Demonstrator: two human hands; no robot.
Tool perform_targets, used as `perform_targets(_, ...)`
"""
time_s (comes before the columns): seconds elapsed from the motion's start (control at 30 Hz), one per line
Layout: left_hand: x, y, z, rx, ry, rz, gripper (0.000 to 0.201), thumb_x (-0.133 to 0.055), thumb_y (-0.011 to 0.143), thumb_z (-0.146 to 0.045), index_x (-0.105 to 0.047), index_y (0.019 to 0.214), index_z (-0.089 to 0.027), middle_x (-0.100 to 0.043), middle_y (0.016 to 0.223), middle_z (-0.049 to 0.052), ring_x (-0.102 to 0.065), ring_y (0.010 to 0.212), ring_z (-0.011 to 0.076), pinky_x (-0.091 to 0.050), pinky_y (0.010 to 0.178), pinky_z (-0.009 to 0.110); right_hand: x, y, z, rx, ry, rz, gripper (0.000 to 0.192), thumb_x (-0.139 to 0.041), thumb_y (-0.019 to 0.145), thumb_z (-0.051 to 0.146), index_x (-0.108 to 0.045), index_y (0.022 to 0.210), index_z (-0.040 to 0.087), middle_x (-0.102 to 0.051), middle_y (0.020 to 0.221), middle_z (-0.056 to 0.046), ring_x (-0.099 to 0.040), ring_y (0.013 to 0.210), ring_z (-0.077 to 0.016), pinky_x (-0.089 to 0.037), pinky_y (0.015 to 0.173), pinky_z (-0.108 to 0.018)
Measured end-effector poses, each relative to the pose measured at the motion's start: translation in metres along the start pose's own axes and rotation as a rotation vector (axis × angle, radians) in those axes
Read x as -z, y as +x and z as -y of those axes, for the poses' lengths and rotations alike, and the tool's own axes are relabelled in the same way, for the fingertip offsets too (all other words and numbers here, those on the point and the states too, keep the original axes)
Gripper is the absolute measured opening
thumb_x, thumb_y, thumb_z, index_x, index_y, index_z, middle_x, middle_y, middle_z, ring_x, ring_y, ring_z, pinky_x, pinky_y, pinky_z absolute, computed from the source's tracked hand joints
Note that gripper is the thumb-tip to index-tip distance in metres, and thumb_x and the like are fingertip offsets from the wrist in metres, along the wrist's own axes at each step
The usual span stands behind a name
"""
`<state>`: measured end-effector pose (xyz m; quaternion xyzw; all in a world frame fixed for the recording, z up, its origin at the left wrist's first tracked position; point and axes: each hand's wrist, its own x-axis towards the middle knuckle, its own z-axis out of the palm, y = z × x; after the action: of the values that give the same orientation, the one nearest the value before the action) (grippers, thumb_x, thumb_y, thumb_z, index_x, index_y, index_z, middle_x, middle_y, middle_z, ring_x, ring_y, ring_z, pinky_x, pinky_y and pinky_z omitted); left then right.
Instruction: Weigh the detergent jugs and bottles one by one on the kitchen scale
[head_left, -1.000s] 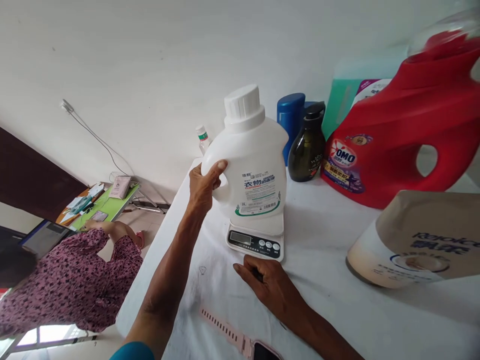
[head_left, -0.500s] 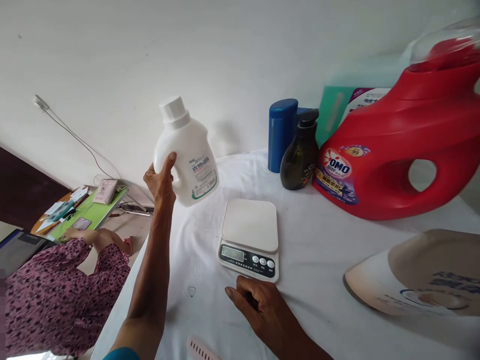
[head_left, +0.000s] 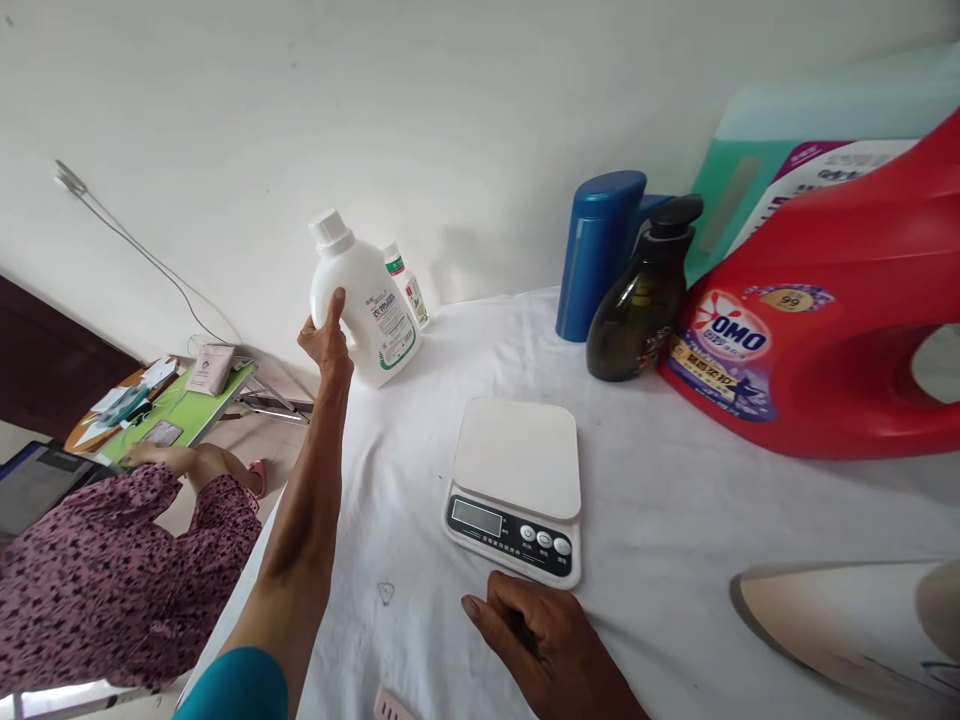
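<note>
My left hand [head_left: 326, 338] grips the handle of a white detergent bottle [head_left: 367, 305] with a white cap, held tilted at the far left of the white-covered table [head_left: 675, 520], its base near the cloth. A small clear bottle [head_left: 406, 283] stands just behind it. The white kitchen scale [head_left: 517, 482] sits bare in the middle of the table. My right hand [head_left: 540, 635] rests on the cloth just in front of the scale's buttons, fingers curled, holding nothing that I can see.
At the back right stand a blue bottle [head_left: 600, 250], a dark pump bottle [head_left: 637, 310], a large red OMO jug [head_left: 832, 330] and a teal refill bag [head_left: 780, 150]. A beige pack [head_left: 847, 620] lies near right. Another person in a patterned top [head_left: 97, 580] sits lower left.
My left hand lifted the white bottle off the scale and carried it left and back towards the table's far left. The scale platform is now bare. My right hand barely moved.
</note>
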<state>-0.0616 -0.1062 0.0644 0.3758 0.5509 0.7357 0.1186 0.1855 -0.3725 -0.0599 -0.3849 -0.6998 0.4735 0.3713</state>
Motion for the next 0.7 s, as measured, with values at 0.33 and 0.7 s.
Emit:
perform_targets(0.33,0.010,0.011,0.007,-0.073,0.097,0.161,0.056,-0.066,0.077,-0.072,-0.047,0.065,-0.021,-0.041,0.059,-0.003,-0.041,0.056,0.0114,-0.037,0.056,0.028,0.000,-0.001,0.003,-0.023,0.006,0.003,0.049,-0.045,0.103,0.046,-0.026,0.065,0.022,-0.032,0.058,0.005,-0.030,0.053,-0.0096,-0.025,0.053,-0.026)
perform_targets(0.7,-0.065,-0.114,-0.065,-0.529,0.173,0.601,0.046,-0.073,0.085,-0.051,-0.056,0.115,-0.020,-0.062,0.119,0.012,-0.060,0.112,0.0248,-0.047,0.096,0.039,0.002,0.001,0.010,-0.032,0.007,0.002,0.044,-0.046,0.100,0.041,-0.028,0.065,0.021,-0.034,0.058,0.005,-0.031,0.056,-0.0097,-0.025,0.058,-0.027)
